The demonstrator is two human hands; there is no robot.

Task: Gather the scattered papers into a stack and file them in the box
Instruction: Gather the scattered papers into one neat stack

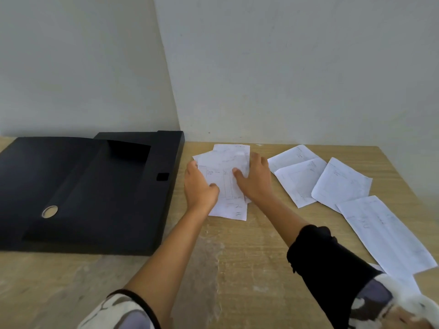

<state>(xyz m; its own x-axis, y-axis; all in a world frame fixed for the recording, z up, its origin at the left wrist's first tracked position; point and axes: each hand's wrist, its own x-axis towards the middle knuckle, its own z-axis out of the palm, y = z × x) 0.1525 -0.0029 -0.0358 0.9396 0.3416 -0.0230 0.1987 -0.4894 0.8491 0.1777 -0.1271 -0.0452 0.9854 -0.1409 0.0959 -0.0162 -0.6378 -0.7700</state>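
Note:
A loose pile of white papers (225,162) lies on the wooden table just right of the open black file box (99,198). My left hand (199,188) grips the pile's left edge, thumb on top. My right hand (255,180) presses flat on the pile's right side, fingers spread. Several more sheets lie scattered to the right: one (292,155) at the back, one (299,181) overlapping it, one (342,184) beside those, and a long sheet (384,233) nearer the right edge.
The box lies open flat on the table's left half, with a metal ring hole (50,211) in its lid. The table (237,269) butts against a pale wall corner. Bare wood shows in front of the pile.

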